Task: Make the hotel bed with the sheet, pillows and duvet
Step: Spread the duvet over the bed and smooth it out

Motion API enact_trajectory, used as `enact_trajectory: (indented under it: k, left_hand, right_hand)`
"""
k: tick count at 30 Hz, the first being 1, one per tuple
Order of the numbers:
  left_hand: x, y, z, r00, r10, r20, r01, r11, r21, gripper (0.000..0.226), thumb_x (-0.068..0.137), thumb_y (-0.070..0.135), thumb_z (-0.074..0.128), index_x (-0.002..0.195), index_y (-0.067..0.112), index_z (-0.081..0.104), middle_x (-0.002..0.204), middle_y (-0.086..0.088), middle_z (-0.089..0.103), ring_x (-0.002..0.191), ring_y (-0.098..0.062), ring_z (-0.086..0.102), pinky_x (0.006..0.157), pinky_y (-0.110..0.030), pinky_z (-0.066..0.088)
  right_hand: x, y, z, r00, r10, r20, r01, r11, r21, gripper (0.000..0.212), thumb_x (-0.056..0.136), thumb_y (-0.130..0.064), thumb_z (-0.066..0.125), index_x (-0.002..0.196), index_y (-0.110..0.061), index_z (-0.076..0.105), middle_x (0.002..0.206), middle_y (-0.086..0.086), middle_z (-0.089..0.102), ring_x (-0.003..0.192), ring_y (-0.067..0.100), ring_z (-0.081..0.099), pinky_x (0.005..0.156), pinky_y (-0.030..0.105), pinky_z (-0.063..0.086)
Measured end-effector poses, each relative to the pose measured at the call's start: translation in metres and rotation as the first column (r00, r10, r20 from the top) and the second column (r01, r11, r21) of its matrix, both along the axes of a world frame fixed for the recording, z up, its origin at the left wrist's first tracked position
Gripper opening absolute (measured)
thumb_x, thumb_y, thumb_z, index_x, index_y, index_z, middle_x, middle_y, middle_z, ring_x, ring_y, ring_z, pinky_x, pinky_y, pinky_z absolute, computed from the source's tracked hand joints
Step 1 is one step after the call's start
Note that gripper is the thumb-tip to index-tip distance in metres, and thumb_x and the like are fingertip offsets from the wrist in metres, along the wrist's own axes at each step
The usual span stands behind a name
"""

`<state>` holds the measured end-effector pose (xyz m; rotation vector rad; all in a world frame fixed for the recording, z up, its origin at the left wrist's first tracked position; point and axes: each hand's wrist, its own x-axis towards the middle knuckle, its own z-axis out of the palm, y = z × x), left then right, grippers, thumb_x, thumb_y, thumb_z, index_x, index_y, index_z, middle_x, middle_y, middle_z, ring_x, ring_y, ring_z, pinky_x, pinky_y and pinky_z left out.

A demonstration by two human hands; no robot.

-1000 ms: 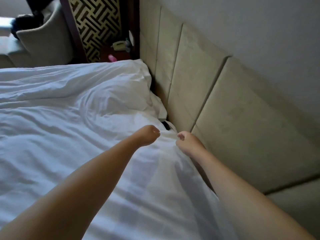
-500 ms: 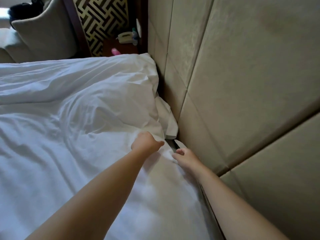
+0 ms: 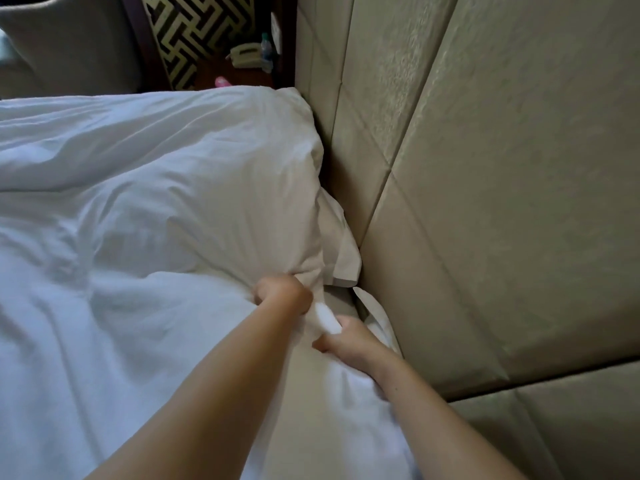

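Hotel room corner, with a beige padded headboard filling the right side, its panels split by deep seams. Far behind, at the top left, a grey armchair beside a dark wall panel with a pale maze pattern. Just right of that, a dark nightstand bearing a cream telephone, a small bottle and something pink, too small to name. Across the left and the middle, a rumpled white duvet spread over the bed. At the head end, a plump white pillow lying flat against the headboard, its loose case flap hanging down into the gap at the near corner. Left hand clenched into a fist, knuckles sunk into the fabric right at the pillow's near corner, fingers hidden from view. Right hand just beside it, nearer the headboard, fingers curled round a bunched fold of the duvet's edge. Short white strip of that fabric stretched between the two hands. Both bare forearms reaching in from the bottom edge, nearly side by side.
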<state>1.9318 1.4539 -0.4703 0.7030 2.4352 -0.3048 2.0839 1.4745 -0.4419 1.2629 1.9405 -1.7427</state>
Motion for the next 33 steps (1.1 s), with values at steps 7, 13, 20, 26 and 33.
enact_trajectory:
  k: [7, 13, 20, 26, 33]
  left_hand:
    - [0.007, 0.046, 0.117, 0.934, 0.145, 0.327, -0.355, 0.491, 0.796, 0.042, 0.101, 0.032, 0.033, 0.112, 0.000, 0.059, 0.107, -0.018, 0.062, 0.100, -0.029, 0.058, 0.084, -0.032, 0.043]
    - [0.025, 0.047, 0.165, 0.911, -0.031, 0.412, -0.411, 0.043, 0.911, 0.024, 0.092, 0.029, 0.038, 0.084, 0.013, 0.054, 0.089, -0.021, 0.061, 0.086, -0.038, 0.057, 0.082, -0.045, 0.048]
    - [0.039, 0.056, 0.073, 0.914, -0.202, 0.352, -0.241, 0.429, 0.871, 0.024, 0.098, 0.019, 0.044, 0.106, 0.002, 0.058, 0.109, -0.012, 0.063, 0.096, -0.021, 0.055, 0.075, -0.024, 0.037]
    - [0.054, 0.036, -0.024, 0.837, -0.321, 0.442, -0.078, 0.730, 0.679, 0.033, 0.097, 0.011, 0.046, 0.129, 0.006, 0.049, 0.125, -0.015, 0.058, 0.118, -0.027, 0.054, 0.099, -0.029, 0.037]
    - [0.062, 0.018, -0.013, 0.907, -0.365, 0.210, 0.183, 0.791, 0.584, 0.050, 0.098, 0.021, 0.037, 0.146, 0.015, 0.025, 0.130, -0.017, 0.055, 0.114, -0.034, 0.055, 0.098, -0.039, 0.042]
  right_hand:
    - [-0.008, 0.036, 0.093, 0.722, -0.385, -0.575, 0.646, 0.672, 0.361, 0.027, 0.067, -0.004, 0.055, 0.090, -0.010, 0.067, 0.075, -0.004, 0.061, 0.072, 0.011, 0.054, 0.050, 0.011, 0.038]
    - [-0.001, 0.009, 0.154, 0.555, -0.129, -0.822, 0.801, 0.349, 0.486, 0.033, 0.064, -0.001, 0.053, 0.088, -0.017, 0.068, 0.083, -0.009, 0.065, 0.080, 0.010, 0.059, 0.074, 0.021, 0.047]
    - [0.022, 0.024, 0.088, 0.999, -0.032, -0.030, 0.039, 0.317, 0.948, 0.037, 0.088, -0.012, 0.047, 0.122, -0.018, 0.060, 0.114, 0.012, 0.056, 0.100, 0.037, 0.056, 0.078, 0.039, 0.044]
    - [0.045, 0.015, 0.009, 0.817, 0.249, 0.520, -0.573, 0.448, 0.686, 0.055, 0.098, -0.011, 0.027, 0.152, -0.011, 0.020, 0.162, 0.002, 0.004, 0.149, 0.021, 0.008, 0.118, 0.034, 0.016]
    - [0.069, 0.008, 0.006, 0.873, 0.294, 0.391, -0.488, 0.501, 0.714, 0.047, 0.095, -0.015, 0.031, 0.141, -0.014, 0.041, 0.161, -0.003, 0.018, 0.149, 0.012, 0.009, 0.117, 0.028, 0.014]
